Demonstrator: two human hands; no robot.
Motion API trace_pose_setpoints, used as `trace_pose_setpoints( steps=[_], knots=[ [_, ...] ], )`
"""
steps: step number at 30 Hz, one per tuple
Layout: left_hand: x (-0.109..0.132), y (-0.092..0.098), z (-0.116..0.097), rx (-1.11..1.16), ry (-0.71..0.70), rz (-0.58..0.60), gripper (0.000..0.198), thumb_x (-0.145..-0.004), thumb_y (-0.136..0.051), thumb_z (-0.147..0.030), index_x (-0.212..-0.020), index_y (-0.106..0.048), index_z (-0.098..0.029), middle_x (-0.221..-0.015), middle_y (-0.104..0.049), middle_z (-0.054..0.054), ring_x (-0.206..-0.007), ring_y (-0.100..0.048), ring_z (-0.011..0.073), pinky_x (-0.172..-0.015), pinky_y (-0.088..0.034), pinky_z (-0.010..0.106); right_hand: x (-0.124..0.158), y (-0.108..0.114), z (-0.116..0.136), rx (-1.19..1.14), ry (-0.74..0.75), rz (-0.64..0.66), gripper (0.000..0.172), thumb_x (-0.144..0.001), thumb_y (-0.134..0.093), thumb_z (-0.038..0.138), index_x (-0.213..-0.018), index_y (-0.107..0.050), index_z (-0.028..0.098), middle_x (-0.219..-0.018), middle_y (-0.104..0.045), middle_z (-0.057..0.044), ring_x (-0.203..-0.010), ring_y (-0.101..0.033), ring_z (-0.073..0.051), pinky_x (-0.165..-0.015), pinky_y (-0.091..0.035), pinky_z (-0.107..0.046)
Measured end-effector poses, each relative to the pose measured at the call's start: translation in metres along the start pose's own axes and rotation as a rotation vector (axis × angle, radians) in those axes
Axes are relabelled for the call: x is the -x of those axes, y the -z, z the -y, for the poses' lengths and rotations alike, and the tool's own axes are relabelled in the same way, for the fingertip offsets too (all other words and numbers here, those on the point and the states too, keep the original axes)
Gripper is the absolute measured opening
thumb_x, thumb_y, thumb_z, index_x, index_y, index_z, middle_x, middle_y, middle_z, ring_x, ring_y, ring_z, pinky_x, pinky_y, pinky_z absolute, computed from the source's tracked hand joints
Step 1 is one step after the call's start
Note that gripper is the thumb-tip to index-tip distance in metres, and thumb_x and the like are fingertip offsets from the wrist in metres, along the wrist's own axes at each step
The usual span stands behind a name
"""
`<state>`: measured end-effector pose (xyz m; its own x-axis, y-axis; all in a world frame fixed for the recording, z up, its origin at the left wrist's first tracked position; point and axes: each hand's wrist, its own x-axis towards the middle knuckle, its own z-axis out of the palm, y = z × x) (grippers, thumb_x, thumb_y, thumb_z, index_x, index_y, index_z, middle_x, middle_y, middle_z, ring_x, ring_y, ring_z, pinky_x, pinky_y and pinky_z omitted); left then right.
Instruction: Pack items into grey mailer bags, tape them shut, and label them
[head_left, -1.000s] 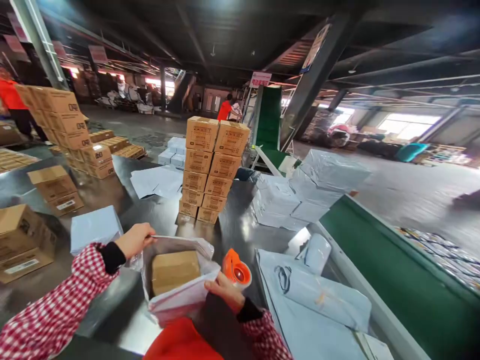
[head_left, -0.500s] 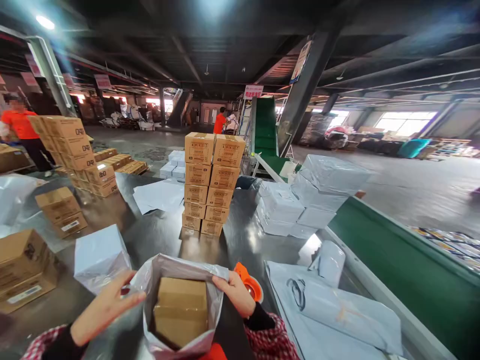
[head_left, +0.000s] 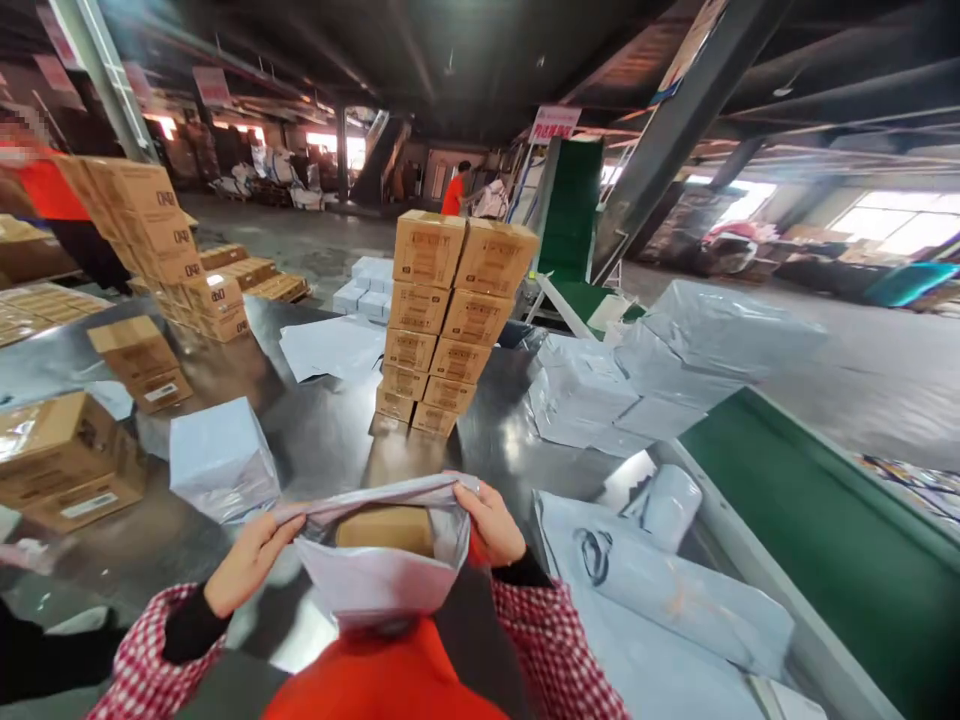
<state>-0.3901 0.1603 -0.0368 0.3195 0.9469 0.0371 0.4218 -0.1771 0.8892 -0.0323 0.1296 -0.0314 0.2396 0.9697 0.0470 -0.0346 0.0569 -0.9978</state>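
Observation:
In front of me is a white plastic mailing bag (head_left: 379,585), its mouth stretched wide between my hands. Inside it lies a brown cardboard box (head_left: 384,530), of which only the upper part shows. My left hand (head_left: 251,560) pinches the bag's left corner between thumb and fingers. At the opposite corner my right hand (head_left: 491,520) grips the rim, thumb on top. Just left of the bag, a white wrapped parcel (head_left: 221,455) sits on the dark metal table (head_left: 315,425). Something orange is partly hidden behind my right hand.
Brown cartons stand in a tall stack (head_left: 424,320) on the table ahead. White parcels (head_left: 585,390) are piled right of it. Folded and rolled bags (head_left: 690,600) lie at my right, beside a green conveyor belt (head_left: 795,530). A person in orange (head_left: 52,190) stands far left.
The bag's mouth has narrowed and its near side has risen, covering more of the box. My left hand has closed on the left corner. The view has shifted.

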Motion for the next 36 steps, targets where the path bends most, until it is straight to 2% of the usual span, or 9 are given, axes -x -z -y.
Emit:
trace_pose_setpoints(
  steps=[2, 4, 7, 9, 13, 19, 26, 32, 36],
  knots=[
    [0.001, 0.004, -0.002, 0.005, 0.022, 0.038, 0.05, -0.087, -0.051, -0.057, -0.113, -0.074, -0.022, -0.116, -0.074, 0.008, -0.107, -0.066, 0.0261, -0.101, -0.05, 0.039, 0.019, 0.005, 0.018, 0.061, 0.179, -0.119, 0.042, -0.076, -0.075, 0.044, -0.113, -0.07, 0.024, -0.108, -0.073, -0.008, -0.099, -0.068, -0.023, -0.088, -0.055, -0.037],
    [0.002, 0.008, -0.003, 0.023, 0.046, 0.079, 0.049, -0.087, -0.052, -0.057, -0.115, -0.074, -0.023, -0.123, -0.071, 0.007, -0.118, -0.062, 0.0267, -0.107, -0.046, 0.04, 0.045, 0.001, 0.039, 0.2, 0.459, 0.0, 0.033, -0.085, -0.068, 0.029, -0.118, -0.068, 0.03, -0.115, -0.071, -0.006, -0.106, -0.067, -0.02, -0.092, -0.054, -0.034],
    [0.002, 0.011, -0.007, 0.062, 0.06, 0.135, 0.047, -0.087, -0.053, -0.055, -0.116, -0.073, -0.023, -0.122, -0.071, 0.007, -0.116, -0.063, 0.0266, -0.106, -0.046, 0.039, 0.069, -0.027, 0.052, 0.352, 0.656, 0.757, 0.028, -0.095, -0.052, 0.025, -0.117, -0.069, 0.029, -0.109, -0.074, -0.006, -0.1, -0.069, -0.017, -0.091, -0.055, -0.03],
    [0.001, 0.011, -0.008, 0.091, 0.051, 0.156, 0.047, -0.089, -0.051, -0.055, -0.116, -0.073, -0.022, -0.119, -0.072, 0.007, -0.11, -0.065, 0.0262, -0.104, -0.048, 0.039, 0.067, -0.055, 0.044, 0.408, 0.598, 1.029, 0.032, -0.099, -0.043, 0.03, -0.117, -0.069, 0.023, -0.105, -0.075, -0.008, -0.099, -0.069, -0.017, -0.092, -0.054, -0.03],
    [-0.002, 0.004, -0.008, 0.1, 0.008, 0.142, 0.047, -0.09, -0.049, -0.057, -0.099, -0.078, -0.021, -0.117, -0.073, 0.008, -0.112, -0.063, 0.0278, -0.105, -0.046, 0.04, 0.036, -0.093, 0.004, 0.519, 0.57, 0.966, 0.032, -0.097, -0.043, 0.029, -0.11, -0.071, 0.019, -0.101, -0.076, -0.009, -0.104, -0.067, -0.019, -0.098, -0.051, -0.034],
    [-0.004, -0.005, -0.01, 0.16, 0.046, 0.216, 0.05, -0.092, -0.046, -0.057, -0.103, -0.076, -0.019, -0.099, -0.075, 0.008, -0.097, -0.065, 0.0253, -0.092, -0.05, 0.036, 0.024, -0.087, -0.032, 0.637, 0.573, 0.87, 0.034, -0.094, -0.043, 0.023, -0.114, -0.07, 0.016, -0.107, -0.076, -0.012, -0.109, -0.067, -0.023, -0.099, -0.051, -0.038],
    [-0.011, -0.001, -0.011, 0.256, 0.073, 0.347, 0.046, -0.089, -0.05, -0.06, -0.092, -0.069, -0.017, -0.085, -0.067, 0.004, -0.08, -0.057, 0.017, -0.076, -0.047, 0.027, 0.032, -0.093, 0.048, 0.307, 0.388, 1.23, 0.031, -0.099, -0.044, 0.03, -0.11, -0.07, 0.018, -0.103, -0.076, -0.008, -0.098, -0.072, -0.016, -0.087, -0.055, -0.025],
    [-0.014, -0.005, -0.014, 0.373, 0.104, 0.232, 0.057, -0.087, -0.044, -0.066, -0.06, -0.056, -0.018, -0.06, -0.048, -0.001, -0.063, -0.042, 0.0141, -0.064, -0.04, 0.027, 0.022, -0.134, 0.039, 0.584, 0.689, 0.654, 0.058, -0.09, -0.06, 0.054, -0.131, -0.056, 0.014, -0.116, -0.07, -0.018, -0.108, -0.065, -0.03, -0.094, -0.051, -0.045],
    [-0.004, -0.01, -0.018, 0.436, 0.049, 0.222, 0.041, -0.079, -0.065, -0.057, -0.084, -0.066, -0.017, -0.081, -0.06, 0.002, -0.079, -0.052, 0.0173, -0.074, -0.043, 0.027, 0.003, -0.145, 0.014, 0.743, 0.532, 0.644, 0.02, -0.097, -0.054, 0.029, -0.092, -0.071, 0.019, -0.077, -0.071, -0.003, -0.071, -0.064, -0.017, -0.067, -0.047, -0.026]
  ],
)
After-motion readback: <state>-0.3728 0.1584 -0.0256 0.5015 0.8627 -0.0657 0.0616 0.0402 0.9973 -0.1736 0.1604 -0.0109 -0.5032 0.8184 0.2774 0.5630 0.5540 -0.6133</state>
